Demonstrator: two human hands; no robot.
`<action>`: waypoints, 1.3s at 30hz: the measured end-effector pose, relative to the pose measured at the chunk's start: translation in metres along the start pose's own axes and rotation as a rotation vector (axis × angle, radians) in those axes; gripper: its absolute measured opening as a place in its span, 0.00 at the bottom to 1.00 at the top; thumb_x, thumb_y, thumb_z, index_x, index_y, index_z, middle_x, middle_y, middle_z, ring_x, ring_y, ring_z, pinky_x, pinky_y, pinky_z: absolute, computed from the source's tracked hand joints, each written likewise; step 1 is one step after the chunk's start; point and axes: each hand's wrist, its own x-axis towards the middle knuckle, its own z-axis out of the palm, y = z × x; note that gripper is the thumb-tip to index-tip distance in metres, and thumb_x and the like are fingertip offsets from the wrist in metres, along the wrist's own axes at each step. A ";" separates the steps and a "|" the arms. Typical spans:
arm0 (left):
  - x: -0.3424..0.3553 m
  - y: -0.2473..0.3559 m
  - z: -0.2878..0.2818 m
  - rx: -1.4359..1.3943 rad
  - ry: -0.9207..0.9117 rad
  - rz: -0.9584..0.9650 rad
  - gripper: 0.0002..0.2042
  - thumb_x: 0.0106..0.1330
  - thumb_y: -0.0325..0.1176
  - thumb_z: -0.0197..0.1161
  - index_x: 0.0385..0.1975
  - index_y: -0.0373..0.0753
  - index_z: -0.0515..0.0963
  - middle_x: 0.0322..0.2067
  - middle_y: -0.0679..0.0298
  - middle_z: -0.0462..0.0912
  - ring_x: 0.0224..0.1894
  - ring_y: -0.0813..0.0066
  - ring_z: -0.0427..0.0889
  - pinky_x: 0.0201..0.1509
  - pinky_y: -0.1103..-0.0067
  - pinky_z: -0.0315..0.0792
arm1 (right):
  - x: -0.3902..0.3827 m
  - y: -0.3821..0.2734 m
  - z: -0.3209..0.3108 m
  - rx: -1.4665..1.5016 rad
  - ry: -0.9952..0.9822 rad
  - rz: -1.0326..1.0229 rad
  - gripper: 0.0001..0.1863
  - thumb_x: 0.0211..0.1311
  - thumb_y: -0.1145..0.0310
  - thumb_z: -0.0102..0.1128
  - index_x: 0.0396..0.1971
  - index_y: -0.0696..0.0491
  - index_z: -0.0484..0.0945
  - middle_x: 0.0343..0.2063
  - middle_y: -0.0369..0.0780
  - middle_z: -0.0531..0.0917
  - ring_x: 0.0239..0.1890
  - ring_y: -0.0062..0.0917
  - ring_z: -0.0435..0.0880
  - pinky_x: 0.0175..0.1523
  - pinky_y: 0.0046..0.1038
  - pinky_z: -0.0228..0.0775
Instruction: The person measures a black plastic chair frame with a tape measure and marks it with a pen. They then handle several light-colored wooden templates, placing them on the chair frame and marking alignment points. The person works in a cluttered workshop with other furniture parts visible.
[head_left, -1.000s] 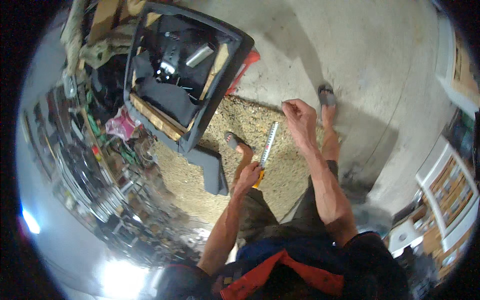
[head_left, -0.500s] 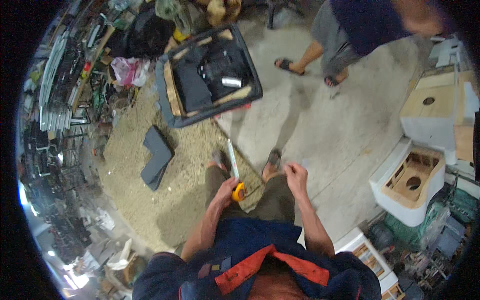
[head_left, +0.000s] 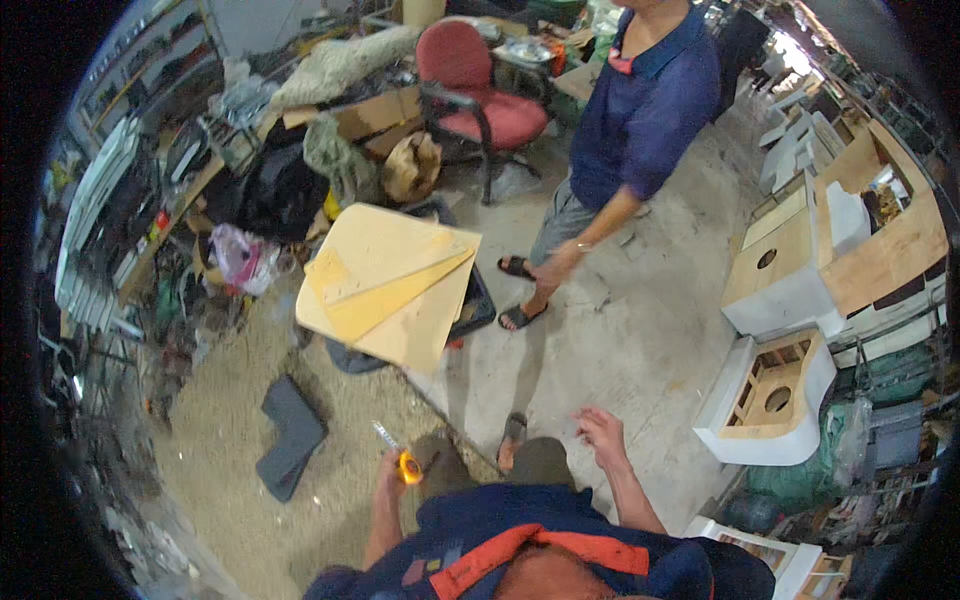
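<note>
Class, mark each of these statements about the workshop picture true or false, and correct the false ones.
1. The left hand holds a yellow tape measure. True.
2. The right hand grips a hammer. False: it is open and holds nothing.
3. Pale wooden boards lie stacked ahead of the person. True.
4. The office chair is green. False: it is red.
5. A second person in a dark blue shirt stands nearby. True.

Open concrete floor (head_left: 640, 330) is left ahead of the right hand (head_left: 603, 432), bounded by a standing person (head_left: 620, 140) beyond, stacked plywood sheets (head_left: 390, 290) to the left and white cabinets (head_left: 775, 395) to the right.
</note>
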 end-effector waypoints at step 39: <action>-0.099 -0.079 -0.207 0.682 0.214 0.145 0.13 0.62 0.44 0.62 0.31 0.40 0.83 0.25 0.63 0.84 0.31 0.65 0.84 0.35 0.67 0.79 | -0.043 -0.034 0.237 -0.617 -0.450 -0.446 0.08 0.69 0.77 0.56 0.44 0.63 0.80 0.27 0.38 0.81 0.26 0.21 0.82 0.28 0.24 0.74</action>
